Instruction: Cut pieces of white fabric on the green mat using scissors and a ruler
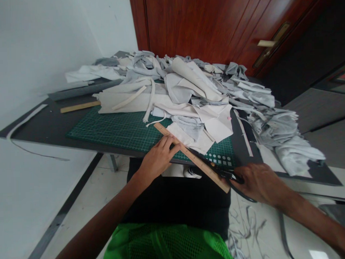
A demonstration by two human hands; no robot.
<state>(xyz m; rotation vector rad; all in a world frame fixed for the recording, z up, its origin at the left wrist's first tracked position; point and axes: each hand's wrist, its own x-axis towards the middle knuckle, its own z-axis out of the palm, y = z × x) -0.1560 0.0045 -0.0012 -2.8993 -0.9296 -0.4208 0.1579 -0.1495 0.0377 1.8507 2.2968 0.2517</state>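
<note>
My left hand (159, 154) presses its fingers on the upper part of a wooden ruler (200, 164), which lies slantwise over the table's front edge. Under the ruler's upper part is a pale piece of fabric (202, 142) on the green cutting mat (116, 129). My right hand (255, 181) is wrapped round the handles of black scissors (219, 170). Their blades run along the ruler's far side, close to the fabric's near edge. Whether the blades have fabric between them, I cannot tell.
A big heap of white and grey fabric scraps (193, 81) covers the back of the table (56, 126). A second wooden strip (79, 106) lies at left. More folded cloth (274, 128) is stacked at right. Thin offcuts (246, 229) lie on the floor. Behind the table stands a wooden door (197, 26).
</note>
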